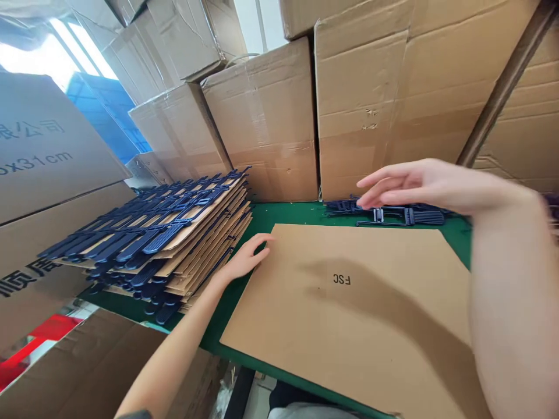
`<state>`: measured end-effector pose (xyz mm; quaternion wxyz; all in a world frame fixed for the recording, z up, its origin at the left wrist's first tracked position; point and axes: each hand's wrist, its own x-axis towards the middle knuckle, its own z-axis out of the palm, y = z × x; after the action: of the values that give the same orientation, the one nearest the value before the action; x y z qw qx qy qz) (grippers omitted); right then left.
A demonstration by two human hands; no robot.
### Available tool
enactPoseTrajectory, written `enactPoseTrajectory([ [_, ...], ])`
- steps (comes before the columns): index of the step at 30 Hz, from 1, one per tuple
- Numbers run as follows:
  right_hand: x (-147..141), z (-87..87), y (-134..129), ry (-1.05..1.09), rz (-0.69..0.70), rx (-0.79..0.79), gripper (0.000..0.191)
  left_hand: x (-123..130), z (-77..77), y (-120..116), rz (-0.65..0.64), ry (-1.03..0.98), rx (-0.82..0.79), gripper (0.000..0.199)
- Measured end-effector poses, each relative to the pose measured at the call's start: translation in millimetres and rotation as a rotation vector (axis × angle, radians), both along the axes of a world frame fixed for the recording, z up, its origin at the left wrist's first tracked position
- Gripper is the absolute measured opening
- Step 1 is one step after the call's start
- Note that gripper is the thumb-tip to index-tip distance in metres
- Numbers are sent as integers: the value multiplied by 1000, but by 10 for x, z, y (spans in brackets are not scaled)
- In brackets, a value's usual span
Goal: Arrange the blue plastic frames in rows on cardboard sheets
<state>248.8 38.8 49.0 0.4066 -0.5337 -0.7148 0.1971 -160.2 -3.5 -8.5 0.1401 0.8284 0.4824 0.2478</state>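
Note:
A flat brown cardboard sheet (305, 326), printed "FSC" upside down from where I look, lies on the green table. At its far left edge is my left hand (247, 258), the thumb and fingers apart and the fingertips touching the cardboard. My right hand (406, 185) hovers above the far part of the sheet, fingers loosely stretched and holding nothing. Its shadow falls across the cardboard. Just behind that hand lie several dark blue plastic hanger-like pieces (425, 217), partly hidden by it.
Left of the sheet stands a tall stack (170, 233) of cardboard sheets layered with dark blue plastic pieces. Large cartons (266, 122) wall off the back. A printed carton (52, 151) is at the left, and an open box (100, 361) sits below the table edge (212, 343).

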Motion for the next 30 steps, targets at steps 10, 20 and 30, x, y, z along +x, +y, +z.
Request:
enactPoseTrajectory([
  [10,-135,-950,706,65,-19,-188,15,237,-505,868,122,-170,-48,34],
  [20,-874,-1238,522,-528,11,190,28,66,-442,898,242,-688,-285,60],
  [30,-823,-1356,599,-470,62,186,23,118,-460,836,314,-739,-343,44],
])
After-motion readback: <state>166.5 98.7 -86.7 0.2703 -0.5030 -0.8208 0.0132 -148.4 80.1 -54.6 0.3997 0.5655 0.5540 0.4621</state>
